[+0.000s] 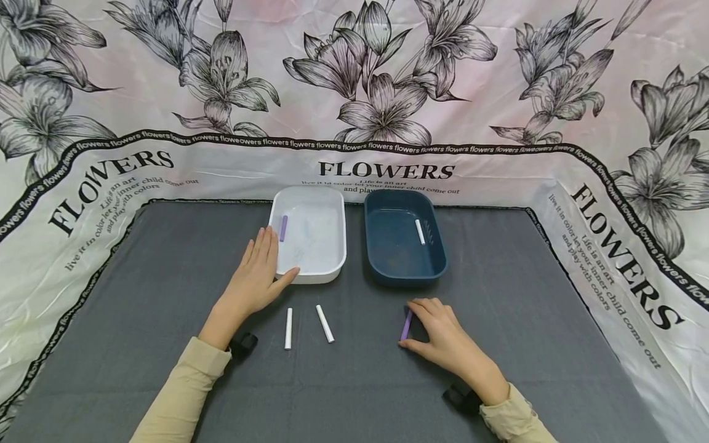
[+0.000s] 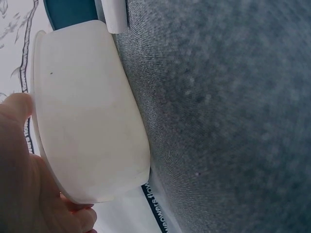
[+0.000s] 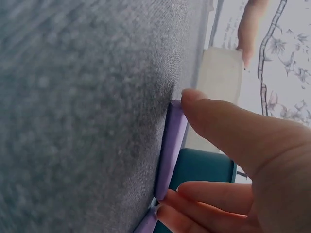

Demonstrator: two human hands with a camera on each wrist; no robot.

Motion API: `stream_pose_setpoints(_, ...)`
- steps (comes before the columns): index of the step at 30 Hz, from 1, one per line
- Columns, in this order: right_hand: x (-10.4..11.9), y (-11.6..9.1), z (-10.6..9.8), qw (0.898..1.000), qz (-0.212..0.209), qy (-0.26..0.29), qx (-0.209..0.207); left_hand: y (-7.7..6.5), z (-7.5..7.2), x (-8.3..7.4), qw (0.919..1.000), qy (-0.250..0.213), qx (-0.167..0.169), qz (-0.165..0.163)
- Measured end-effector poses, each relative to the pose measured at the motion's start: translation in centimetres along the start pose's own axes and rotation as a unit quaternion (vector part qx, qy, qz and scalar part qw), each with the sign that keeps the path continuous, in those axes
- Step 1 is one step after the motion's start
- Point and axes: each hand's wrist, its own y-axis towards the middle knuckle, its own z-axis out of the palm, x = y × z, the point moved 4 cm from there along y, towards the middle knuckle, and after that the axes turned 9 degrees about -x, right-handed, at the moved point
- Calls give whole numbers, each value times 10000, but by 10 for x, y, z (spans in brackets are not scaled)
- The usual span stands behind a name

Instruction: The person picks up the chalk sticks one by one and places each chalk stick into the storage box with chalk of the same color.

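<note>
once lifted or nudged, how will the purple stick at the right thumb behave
The purple stick looks slim, so probably light. Its straight shape suggests it is stiff, and its rounded side may let it roll on the grey cloth.

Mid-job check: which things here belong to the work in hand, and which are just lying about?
Seemingly in the job:
white tray, touched by the left hand
blue tray
purple sticks, one pinched end to end by the right hand
white sticks, one inside the blue tray

Apparently just there:
gray cloth
flower-print cloth
black wrist devices
</note>
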Motion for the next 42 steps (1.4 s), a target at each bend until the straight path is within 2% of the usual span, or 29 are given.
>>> stream_pose_setpoints(4, 2, 4, 1, 9997, -148, -169, -30, 0, 0, 0, 10000, -31, 16, -25)
stream_pose_setpoints(9, 2, 8, 3, 9996, -133, -254, 83, 1, 0, -1, 10000, -28, 18, -32)
stream_pose_setpoints(15, 6, 14, 5, 9996, -105, -85, 266, 1, 0, 0, 10000, -2, 72, -61)
stream_pose_setpoints(31, 30, 36, 14, 9975, -569, 227, 361, -2, -1, 1, 10000, -36, 48, -51)
stream_pose_setpoints(42, 46, 55, 14, 9961, -721, 283, 416, -1, -3, -2, 10000, -94, -23, 19)
